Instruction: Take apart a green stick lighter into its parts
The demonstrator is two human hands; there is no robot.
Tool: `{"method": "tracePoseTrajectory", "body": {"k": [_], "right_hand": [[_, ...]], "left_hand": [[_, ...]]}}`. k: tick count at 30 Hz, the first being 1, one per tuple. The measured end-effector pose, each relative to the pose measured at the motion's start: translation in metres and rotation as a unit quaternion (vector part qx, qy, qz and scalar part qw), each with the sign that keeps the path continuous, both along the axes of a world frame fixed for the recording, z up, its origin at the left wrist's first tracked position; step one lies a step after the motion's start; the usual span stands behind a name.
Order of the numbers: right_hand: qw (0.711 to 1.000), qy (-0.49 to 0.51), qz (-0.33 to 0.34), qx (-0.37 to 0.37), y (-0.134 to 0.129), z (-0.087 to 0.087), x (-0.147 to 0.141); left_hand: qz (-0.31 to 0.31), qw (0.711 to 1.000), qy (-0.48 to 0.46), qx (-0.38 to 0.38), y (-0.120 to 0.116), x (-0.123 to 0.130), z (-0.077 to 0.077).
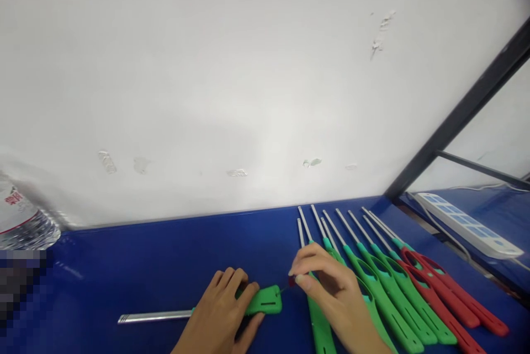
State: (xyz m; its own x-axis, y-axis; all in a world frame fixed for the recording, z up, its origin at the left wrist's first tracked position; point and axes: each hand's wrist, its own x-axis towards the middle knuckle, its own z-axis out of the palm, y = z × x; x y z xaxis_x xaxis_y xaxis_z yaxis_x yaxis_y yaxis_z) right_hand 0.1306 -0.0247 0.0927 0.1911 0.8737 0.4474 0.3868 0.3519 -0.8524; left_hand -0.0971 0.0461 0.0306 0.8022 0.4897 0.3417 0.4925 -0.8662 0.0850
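My left hand [226, 310] is closed over the handle of a green long-necked lighter [265, 300], pressing it to the blue tabletop. Its metal neck points left, and much of the grip is hidden under my fingers. In my right hand [331, 290], thumb and fingers pinch what looks like a small red screwdriver [292, 280]. A thin shaft runs from it toward the small hole at the butt of the green handle; whether the tip is inside, I cannot tell. Beneath and beside my right hand lie several more green lighters [385, 304].
Red lighters [451, 293] lie at the right end of the row, necks toward the wall [248, 94]. A white power strip [472, 224] sits beyond a dark metal frame [455, 105]. A clear plastic bottle [25, 221] stands at far left on the blue table [136, 265].
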Motion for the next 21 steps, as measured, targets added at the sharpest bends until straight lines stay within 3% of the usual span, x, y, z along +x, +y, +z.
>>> {"method": "tracePoseTrajectory", "body": {"k": [21], "right_hand": [[1.000, 0.016, 0.004, 0.003, -0.0007, -0.0071, 0.0035]], "left_hand": [[-0.001, 1.000, -0.002, -0.002, -0.0005, -0.0003, -0.0028]]}}
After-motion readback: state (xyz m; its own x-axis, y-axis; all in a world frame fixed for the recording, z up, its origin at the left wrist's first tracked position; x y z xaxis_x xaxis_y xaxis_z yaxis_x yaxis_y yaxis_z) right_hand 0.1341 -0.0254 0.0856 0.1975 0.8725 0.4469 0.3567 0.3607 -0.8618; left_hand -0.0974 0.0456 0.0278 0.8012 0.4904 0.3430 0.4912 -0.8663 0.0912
